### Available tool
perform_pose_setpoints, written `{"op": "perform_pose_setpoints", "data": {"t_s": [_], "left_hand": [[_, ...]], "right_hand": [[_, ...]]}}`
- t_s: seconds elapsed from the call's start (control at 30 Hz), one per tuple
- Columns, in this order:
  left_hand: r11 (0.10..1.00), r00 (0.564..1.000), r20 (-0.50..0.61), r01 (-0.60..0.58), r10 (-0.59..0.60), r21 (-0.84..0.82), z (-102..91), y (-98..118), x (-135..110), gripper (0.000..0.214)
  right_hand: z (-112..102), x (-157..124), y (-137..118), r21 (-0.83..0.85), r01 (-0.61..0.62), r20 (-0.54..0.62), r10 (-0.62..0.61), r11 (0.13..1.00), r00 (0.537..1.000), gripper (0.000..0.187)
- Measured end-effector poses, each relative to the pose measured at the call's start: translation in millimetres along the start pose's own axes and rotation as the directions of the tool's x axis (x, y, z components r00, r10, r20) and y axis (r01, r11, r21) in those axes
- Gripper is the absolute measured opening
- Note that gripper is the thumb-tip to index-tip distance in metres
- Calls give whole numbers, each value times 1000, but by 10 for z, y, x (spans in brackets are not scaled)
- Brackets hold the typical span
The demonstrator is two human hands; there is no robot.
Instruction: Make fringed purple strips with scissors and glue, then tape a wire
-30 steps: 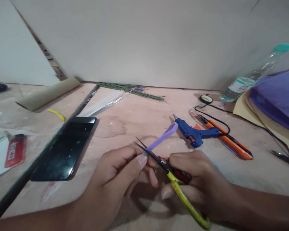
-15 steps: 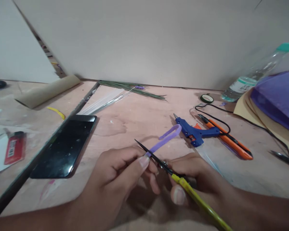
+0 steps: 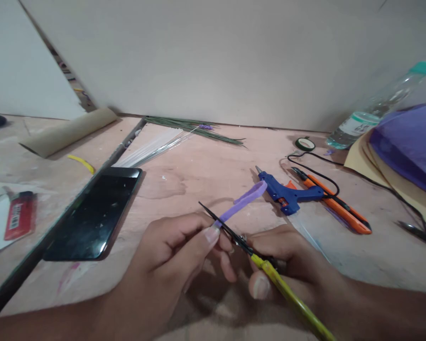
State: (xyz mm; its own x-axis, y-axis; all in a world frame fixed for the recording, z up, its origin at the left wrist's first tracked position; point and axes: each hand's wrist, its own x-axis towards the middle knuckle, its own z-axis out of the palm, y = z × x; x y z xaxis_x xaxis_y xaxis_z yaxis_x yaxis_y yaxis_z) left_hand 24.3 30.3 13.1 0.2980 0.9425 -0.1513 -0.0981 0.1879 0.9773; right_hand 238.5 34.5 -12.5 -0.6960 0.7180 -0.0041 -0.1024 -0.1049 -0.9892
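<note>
My left hand (image 3: 177,251) pinches one end of a purple strip (image 3: 243,201) between thumb and fingers. The strip sticks out to the upper right and curls back on itself at its far end. In my right hand (image 3: 287,260) is a pair of scissors (image 3: 284,286) with yellow handles and dark blades. The blades lie across the strip just beyond my left thumb and look nearly closed. Whether the strip is cut through I cannot tell. Beyond the strip's curl lies a blue glue gun (image 3: 287,194).
An orange utility knife (image 3: 341,208), green tape (image 3: 304,144) and a water bottle (image 3: 369,113) are on the right, by purple sheets (image 3: 412,142). A black phone (image 3: 95,218), red lighter (image 3: 20,215) and cardboard tube (image 3: 71,132) lie left. Green stems (image 3: 195,131) lie along the back panel.
The scissor blades have closed slightly on the strip, and the strip's curled end has narrowed a little. Both hands stay almost in place; the view has shifted slightly.
</note>
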Motion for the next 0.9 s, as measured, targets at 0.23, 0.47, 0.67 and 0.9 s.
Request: {"op": "perform_pose_setpoints", "data": {"t_s": [0.23,0.47,0.67,0.9], "left_hand": [[999,999,-44,20,-18,49,-23,-29,-41,32],[991,998,-47,-40,46,128,-59,-84,-86,37],[997,999,-11,-45,46,65,-39,-58,-64,28],[995,999,-15,-40,42,87,-25,-38,-58,30]], "right_hand": [[1,22,-155,-190,-57,-6,57,980,998,50],[-35,-57,-87,-551,-42,-90,-9,833,996,56],[-36,-73,-72,-532,-45,-83,1,846,997,56],[-43,-78,-53,-444,-8,-58,-20,896,998,32]]}}
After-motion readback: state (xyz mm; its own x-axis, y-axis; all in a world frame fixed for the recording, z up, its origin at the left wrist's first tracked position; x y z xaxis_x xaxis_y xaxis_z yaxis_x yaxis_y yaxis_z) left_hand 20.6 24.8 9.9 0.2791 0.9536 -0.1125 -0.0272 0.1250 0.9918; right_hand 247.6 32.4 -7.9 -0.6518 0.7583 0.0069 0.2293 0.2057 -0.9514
